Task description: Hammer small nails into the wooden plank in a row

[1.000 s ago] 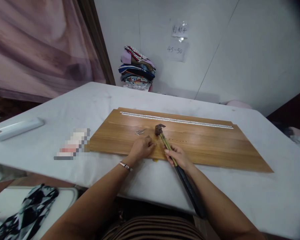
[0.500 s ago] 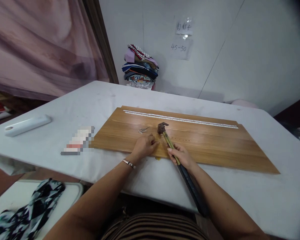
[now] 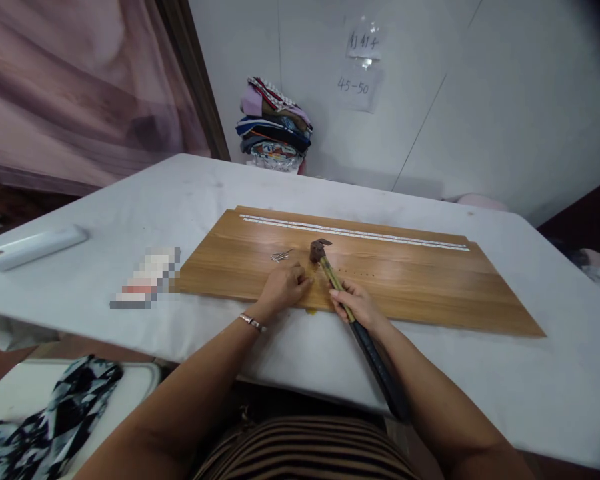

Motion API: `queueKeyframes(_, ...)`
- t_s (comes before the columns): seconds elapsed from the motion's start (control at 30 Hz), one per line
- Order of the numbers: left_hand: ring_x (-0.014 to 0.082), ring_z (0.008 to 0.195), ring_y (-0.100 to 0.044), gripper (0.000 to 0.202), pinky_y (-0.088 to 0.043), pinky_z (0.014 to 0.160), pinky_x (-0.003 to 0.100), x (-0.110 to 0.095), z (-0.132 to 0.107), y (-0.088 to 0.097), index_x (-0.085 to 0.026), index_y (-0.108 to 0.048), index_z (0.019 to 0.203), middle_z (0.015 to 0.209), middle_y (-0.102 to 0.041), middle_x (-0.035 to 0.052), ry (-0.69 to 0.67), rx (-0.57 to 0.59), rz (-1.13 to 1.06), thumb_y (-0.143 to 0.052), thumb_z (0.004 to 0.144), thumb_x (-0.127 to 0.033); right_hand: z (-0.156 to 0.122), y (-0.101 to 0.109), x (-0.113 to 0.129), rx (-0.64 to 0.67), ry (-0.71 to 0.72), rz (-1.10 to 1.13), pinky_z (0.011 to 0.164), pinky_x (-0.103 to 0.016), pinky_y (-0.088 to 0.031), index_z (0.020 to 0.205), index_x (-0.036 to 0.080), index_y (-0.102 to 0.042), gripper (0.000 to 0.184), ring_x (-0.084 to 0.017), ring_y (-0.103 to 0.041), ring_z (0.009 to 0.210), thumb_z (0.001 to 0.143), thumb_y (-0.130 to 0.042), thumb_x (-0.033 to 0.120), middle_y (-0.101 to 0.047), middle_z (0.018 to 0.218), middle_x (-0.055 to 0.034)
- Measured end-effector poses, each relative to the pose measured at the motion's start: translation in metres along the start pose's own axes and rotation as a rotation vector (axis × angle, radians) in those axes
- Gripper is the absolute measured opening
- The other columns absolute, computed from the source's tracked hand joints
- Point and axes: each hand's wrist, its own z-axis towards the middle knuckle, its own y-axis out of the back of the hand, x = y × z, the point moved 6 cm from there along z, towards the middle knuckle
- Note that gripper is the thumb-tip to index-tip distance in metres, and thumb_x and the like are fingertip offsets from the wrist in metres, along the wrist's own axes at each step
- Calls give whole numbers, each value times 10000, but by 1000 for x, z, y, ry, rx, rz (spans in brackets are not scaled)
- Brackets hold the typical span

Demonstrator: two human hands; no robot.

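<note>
My right hand (image 3: 356,305) grips a claw hammer (image 3: 336,283) along its shaft. The rusty head tilts up over a brown wooden board (image 3: 430,287), and the dark handle points back toward me. Just left of the head, my left hand (image 3: 284,285) rests on the board with fingers curled in; what they hold, if anything, is hidden. Several loose nails (image 3: 281,256) lie on the board just beyond that hand. A row of small dark dots (image 3: 357,273) runs across the wood to the right of the hammer.
Two white measuring strips (image 3: 355,233) run along the board's far edge. On the white-covered table (image 3: 145,207) lie a white long-handled object (image 3: 35,247) and a blurred-out flat item (image 3: 147,277). Folded cloths (image 3: 275,127) are stacked by the wall. Patterned fabric (image 3: 75,407) drapes a white seat.
The whole view has shifted slightly, so everything sits a little further left and higher. My hands and the hammer keep nearly the same place over the board.
</note>
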Motion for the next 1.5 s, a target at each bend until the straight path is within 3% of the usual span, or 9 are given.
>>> queueKeyframes(0.3,138,707,-518,273,-389,665,268,-2,0,2,-175,-525,598,710,-554,29,28,36,1,-520,812,-344,-2,-2,3,-16,-4,5,327,-173,-282,837,177,-509,237,-50,-358,312,746,-591,379,-478,469,87)
queueKeyframes(0.6,121,691,-522,156,-398,652,242,-5,-4,11,-174,-562,686,738,-584,19,70,-29,-141,-513,798,-271,-4,-2,2,-12,-10,-17,328,-176,-271,826,181,-496,257,-55,-350,310,754,-588,409,-467,448,91)
queueKeyframes(0.73,119,665,-529,172,-416,642,242,18,-3,17,-179,-595,789,737,-605,4,227,-138,-254,-482,822,-304,-5,-3,3,-2,-20,-22,325,-176,-248,883,173,-504,304,-58,-328,301,745,-592,429,-457,405,101)
queueKeyframes(0.87,149,756,-567,155,-437,724,269,47,7,32,-182,-628,812,813,-642,26,380,-204,-160,-510,796,-280,-6,-5,7,-1,-14,-12,325,-180,-245,862,172,-496,311,-57,-319,299,737,-596,438,-453,391,101)
queueKeyframes(1.03,190,826,-585,196,-442,770,297,61,30,39,-174,-678,804,934,-666,79,404,-54,40,-529,788,-300,-6,-3,7,-24,-11,5,323,-184,-242,844,176,-498,310,-59,-330,303,725,-608,440,-454,405,94)
queueKeyframes(1.33,272,857,-624,278,-458,722,340,53,62,29,-134,-702,880,934,-682,175,334,248,435,-453,769,-191,-5,8,10,-65,59,54,341,-192,-276,904,179,-522,276,-64,-351,317,753,-588,401,-471,451,86)
queueKeyframes(1.5,276,829,-633,250,-454,700,320,47,78,23,-105,-696,826,926,-681,199,229,430,506,-510,659,-103,-3,14,10,-78,70,64,342,-192,-290,927,184,-523,276,-67,-374,320,758,-585,393,-481,466,83)
